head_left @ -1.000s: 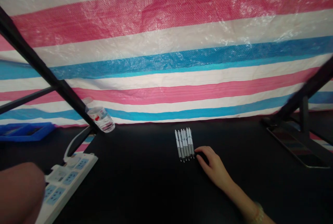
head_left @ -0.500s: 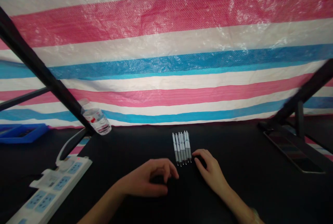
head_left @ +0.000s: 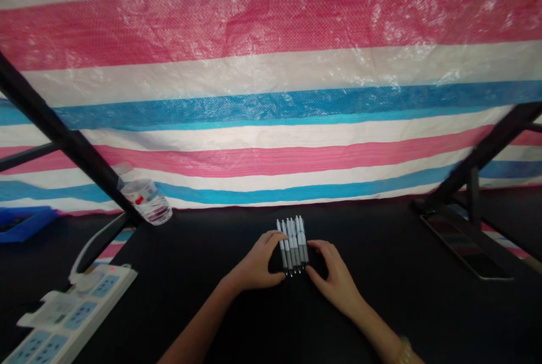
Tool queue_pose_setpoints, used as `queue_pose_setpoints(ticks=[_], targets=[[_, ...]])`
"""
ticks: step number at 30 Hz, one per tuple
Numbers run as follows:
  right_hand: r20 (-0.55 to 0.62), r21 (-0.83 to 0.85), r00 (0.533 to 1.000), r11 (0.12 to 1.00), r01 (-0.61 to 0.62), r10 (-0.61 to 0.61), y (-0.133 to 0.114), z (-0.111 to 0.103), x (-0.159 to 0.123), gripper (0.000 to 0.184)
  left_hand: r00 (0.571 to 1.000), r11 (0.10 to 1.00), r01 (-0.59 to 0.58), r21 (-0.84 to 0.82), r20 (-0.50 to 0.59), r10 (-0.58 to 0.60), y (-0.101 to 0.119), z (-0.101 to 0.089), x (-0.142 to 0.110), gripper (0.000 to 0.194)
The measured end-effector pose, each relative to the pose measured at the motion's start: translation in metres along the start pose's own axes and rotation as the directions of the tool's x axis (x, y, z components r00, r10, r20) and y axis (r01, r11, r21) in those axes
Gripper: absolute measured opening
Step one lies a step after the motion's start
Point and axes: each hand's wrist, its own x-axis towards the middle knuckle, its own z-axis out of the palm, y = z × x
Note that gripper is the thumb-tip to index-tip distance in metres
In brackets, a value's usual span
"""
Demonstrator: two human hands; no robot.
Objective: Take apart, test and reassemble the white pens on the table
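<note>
Several white and grey pens [head_left: 292,242] lie side by side in a tight row on the black table [head_left: 212,307]. My left hand [head_left: 256,268] curls against the row's left side, fingertips touching the outer pen. My right hand [head_left: 332,279] rests on the table at the row's right side, fingers bent toward the pens. Both hands flank the row and neither has lifted a pen.
A white power strip [head_left: 63,313] with a lit red switch lies at the near left. A clear water bottle [head_left: 146,203] and a blue tray [head_left: 19,223] sit at the back left. Black frame bars [head_left: 63,138] cross both sides; a phone [head_left: 463,245] lies right. Striped tarp [head_left: 271,99] behind.
My left hand came in from the lower left and moved up to the left side of the pens. My right hand stayed by the row's right side.
</note>
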Motion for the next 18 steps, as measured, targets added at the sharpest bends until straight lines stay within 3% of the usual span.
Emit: queue_pose_setpoints(ticks=[3,6,9,18], targets=[[0.086,0.009,0.995,0.999,0.05,-0.051,-0.001,0.002,0.001,0.067,0.996,0.998,0.012,0.067,0.083,-0.018,-0.005,0.005,-0.001,0.091],[0.156,0.016,0.985,0.997,0.07,-0.072,0.002,0.002,0.003,0.077,0.999,0.992,0.026,0.126,0.025,-0.029,-0.009,0.013,0.0,0.083],[0.189,0.018,0.979,0.997,0.072,-0.074,0.004,0.002,0.006,0.075,1.0,0.988,0.019,0.153,-0.023,-0.016,-0.011,0.018,0.001,0.073],[0.268,0.036,0.957,0.993,0.11,-0.115,0.001,-0.002,0.03,0.063,0.998,0.979,-0.047,0.197,-0.027,0.053,-0.009,0.018,0.012,0.061]])
